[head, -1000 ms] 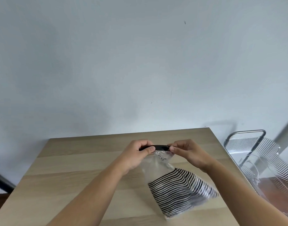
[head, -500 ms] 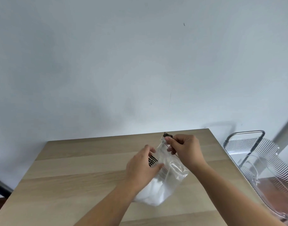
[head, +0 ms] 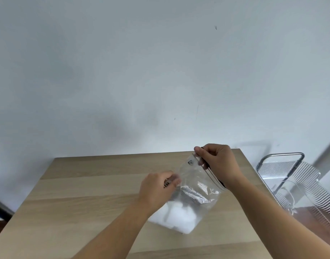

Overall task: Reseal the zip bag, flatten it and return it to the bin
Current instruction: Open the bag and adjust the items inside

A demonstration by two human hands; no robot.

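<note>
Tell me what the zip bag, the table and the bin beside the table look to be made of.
Zip bag: thin clear plastic film, glossy; it crinkles, throws glare and shows the white contents through.
Table: pale wood or wood-look laminate, matte, with grain running in plank bands.
Bin: clear ribbed plastic, possibly acrylic, see-through with ridges; its handle looks like polished metal tube.

Clear zip bag (head: pixel 195 176), white inside; pale banded wood table (head: pixel 85 193); clear ribbed bin (head: pixel 308 172); grey-white wall (head: pixel 160 71)
</note>
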